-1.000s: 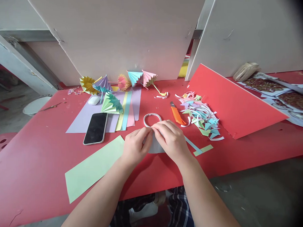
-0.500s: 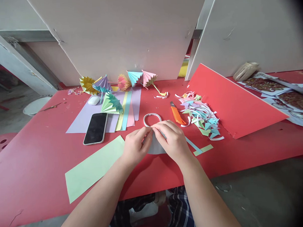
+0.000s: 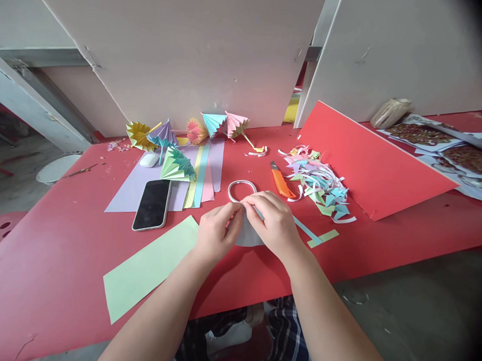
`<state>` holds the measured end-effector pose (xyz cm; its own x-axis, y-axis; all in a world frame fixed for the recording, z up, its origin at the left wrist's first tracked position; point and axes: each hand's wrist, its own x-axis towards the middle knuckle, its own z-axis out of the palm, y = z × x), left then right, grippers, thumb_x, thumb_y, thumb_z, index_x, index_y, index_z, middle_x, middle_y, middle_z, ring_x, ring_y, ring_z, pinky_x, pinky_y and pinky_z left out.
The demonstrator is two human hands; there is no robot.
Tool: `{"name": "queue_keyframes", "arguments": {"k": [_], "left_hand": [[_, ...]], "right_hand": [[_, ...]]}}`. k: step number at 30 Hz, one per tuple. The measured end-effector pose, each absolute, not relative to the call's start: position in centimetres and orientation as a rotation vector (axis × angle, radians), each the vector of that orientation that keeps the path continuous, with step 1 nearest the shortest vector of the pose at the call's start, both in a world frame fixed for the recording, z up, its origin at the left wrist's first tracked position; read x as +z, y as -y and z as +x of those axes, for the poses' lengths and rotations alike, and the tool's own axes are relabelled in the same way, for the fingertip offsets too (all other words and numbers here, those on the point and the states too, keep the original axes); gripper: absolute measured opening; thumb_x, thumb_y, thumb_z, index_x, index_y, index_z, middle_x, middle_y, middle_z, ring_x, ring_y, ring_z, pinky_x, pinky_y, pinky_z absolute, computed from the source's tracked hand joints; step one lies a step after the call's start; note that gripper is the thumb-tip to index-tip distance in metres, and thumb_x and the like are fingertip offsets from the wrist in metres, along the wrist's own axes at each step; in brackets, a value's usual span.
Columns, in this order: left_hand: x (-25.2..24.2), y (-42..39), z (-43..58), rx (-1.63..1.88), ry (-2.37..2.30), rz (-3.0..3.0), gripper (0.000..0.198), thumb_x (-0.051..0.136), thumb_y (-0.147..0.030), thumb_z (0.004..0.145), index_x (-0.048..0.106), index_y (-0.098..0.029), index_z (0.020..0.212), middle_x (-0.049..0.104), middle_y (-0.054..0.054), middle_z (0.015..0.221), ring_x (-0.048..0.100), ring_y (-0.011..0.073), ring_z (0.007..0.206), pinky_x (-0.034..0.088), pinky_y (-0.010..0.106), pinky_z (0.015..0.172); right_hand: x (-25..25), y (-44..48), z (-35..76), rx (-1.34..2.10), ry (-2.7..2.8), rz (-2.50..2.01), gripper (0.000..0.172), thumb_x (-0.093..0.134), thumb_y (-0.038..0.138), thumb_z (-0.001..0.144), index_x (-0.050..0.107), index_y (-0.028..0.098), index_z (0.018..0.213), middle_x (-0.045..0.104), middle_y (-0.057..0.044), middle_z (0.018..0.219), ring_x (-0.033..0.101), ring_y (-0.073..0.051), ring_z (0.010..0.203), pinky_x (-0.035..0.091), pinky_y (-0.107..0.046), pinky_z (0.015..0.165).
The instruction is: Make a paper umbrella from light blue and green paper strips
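The red desk (image 3: 50, 271) carries a green sheet (image 3: 149, 265) near its front edge. Beside it, the left hand (image 3: 216, 233) and right hand (image 3: 277, 224) meet fingertip to fingertip, both pinching the top of a pale paper piece (image 3: 249, 237) at the desk's middle, just before a white ring (image 3: 242, 190).

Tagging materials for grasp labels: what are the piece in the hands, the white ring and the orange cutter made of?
Pale piece: thin matte paper, seemingly; flat, curved cut edge. White ring: likely a tape roll, slightly glossy; paper or plastic, unclear. Orange cutter: moulded plastic body, ridged; tip looks metallic.
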<state>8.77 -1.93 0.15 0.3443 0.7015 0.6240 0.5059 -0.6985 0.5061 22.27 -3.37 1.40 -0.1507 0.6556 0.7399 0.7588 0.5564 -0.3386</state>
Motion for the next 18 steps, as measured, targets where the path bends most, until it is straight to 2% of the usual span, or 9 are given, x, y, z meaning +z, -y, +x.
{"name": "queue_keyframes", "arguments": {"k": [12, 18], "left_hand": [[0.17, 1.96, 8.79, 1.287, -1.053, 2.405, 0.012, 0.042, -0.014, 0.083, 0.050, -0.018, 0.074, 0.048, -0.005, 0.055, 0.039, 0.0058, 0.048, 0.030, 0.016, 0.044], [0.04, 1.93, 8.92, 1.367, -1.090, 2.350, 0.010, 0.047, -0.015, 0.081, 0.055, -0.017, 0.076, 0.056, -0.003, 0.057, 0.050, 0.0068, 0.051, 0.035, 0.016, 0.045]], "right_hand": [[1.43, 3.27, 21.95, -0.192, 1.776, -1.204, 0.010, 0.046, 0.013, 0.080, 0.051, 0.020, 0.075, 0.060, -0.001, 0.068, 0.053, -0.013, 0.066, 0.045, -0.026, 0.063], [1.32, 3.23, 21.75, -0.149, 1.685, -1.226, 0.011, 0.045, 0.014, 0.080, 0.050, 0.020, 0.074, 0.059, -0.001, 0.068, 0.053, -0.013, 0.066, 0.045, -0.026, 0.061]]}}
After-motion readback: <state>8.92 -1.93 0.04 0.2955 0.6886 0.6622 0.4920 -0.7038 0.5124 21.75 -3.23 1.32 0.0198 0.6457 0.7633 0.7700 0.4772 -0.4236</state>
